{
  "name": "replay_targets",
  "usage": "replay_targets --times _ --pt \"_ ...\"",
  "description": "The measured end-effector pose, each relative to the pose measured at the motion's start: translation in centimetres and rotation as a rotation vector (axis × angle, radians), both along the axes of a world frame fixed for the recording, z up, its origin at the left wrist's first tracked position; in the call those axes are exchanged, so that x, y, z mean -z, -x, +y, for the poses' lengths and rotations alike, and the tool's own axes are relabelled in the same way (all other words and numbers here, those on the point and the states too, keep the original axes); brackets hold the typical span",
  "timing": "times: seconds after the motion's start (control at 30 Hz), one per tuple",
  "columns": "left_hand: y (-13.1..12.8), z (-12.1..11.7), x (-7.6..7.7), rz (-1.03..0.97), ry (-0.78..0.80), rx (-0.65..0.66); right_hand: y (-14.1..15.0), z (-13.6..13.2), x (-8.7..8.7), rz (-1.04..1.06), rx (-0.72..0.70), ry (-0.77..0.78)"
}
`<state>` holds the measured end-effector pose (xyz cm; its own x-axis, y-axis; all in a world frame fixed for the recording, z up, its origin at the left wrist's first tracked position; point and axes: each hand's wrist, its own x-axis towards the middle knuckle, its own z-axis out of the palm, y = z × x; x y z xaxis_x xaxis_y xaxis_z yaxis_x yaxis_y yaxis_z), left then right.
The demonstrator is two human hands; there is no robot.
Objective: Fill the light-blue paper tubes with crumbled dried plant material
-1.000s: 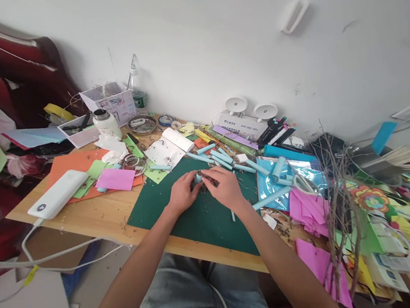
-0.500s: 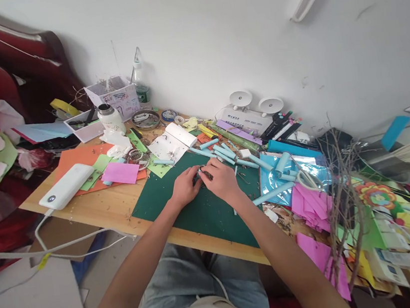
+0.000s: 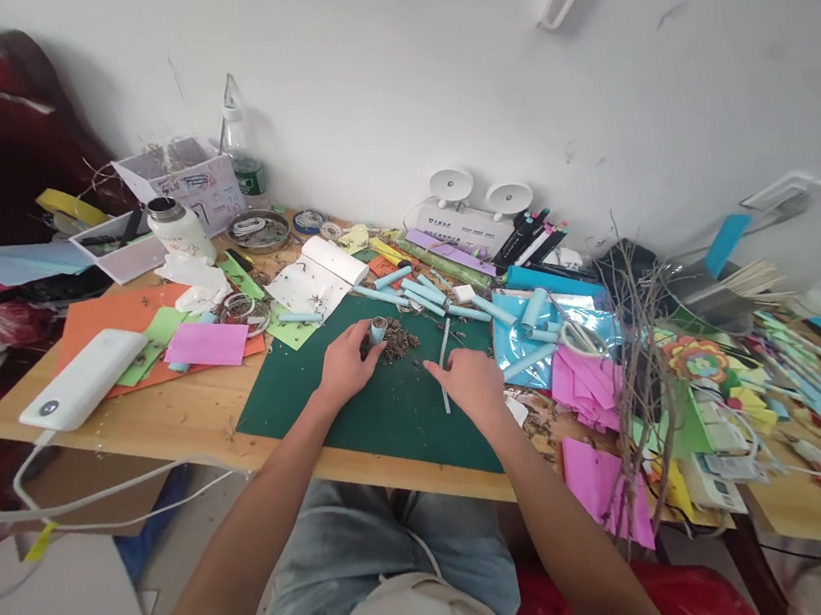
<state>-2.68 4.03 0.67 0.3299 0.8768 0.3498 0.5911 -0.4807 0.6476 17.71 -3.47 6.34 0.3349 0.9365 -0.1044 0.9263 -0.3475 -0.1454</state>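
Note:
My left hand (image 3: 346, 364) is closed round a short light-blue paper tube (image 3: 378, 330), its open end facing up. Beside the tube, a heap of brown dry crumbs (image 3: 401, 341) lies on the dark green cutting mat (image 3: 387, 421). To the right of the heap, my right hand (image 3: 470, 382) hovers low over the mat with its thumb held out and nothing visible in it; the other fingers are partly hidden. A thin pale strip (image 3: 447, 398) on the mat runs beneath that hand.
Several light-blue paper tubes (image 3: 424, 298) lie behind the mat. Scissors (image 3: 582, 337), pink paper (image 3: 587, 385) and a bundle of twigs (image 3: 636, 379) are at the right. A white power bank (image 3: 83, 379) with a cable sits at the left, near a white bottle (image 3: 180, 232).
My hands, together before, have moved apart, the right one to the right. The tube in my left hand and the crumb heap now show clearly. The whole view has shifted.

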Motion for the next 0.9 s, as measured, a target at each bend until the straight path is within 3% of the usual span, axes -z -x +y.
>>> replay_targets --times 0.1,0.23,0.4,0.5,0.67,0.9 --pt "0.0 0.0 0.0 0.004 -0.003 -0.006 -0.2 -0.2 1.0 0.013 -0.022 0.139" --pt "0.0 -0.1 0.0 0.009 -0.011 0.008 -1.2 -0.2 0.6 0.371 -0.04 0.086" --pt "0.1 -0.2 -0.1 0.009 -0.019 0.01 -1.4 0.1 -2.7 1.026 0.131 -0.14" --pt "0.1 -0.2 -0.1 -0.004 -0.02 0.022 0.4 1.1 -5.1 1.194 0.112 -0.293" --pt "0.1 -0.1 0.2 -0.022 -0.028 0.024 3.6 2.9 -7.6 1.142 -0.165 -0.528" --pt "0.1 -0.2 0.1 -0.015 -0.03 0.026 4.3 3.9 -6.6 0.828 -0.346 -0.553"
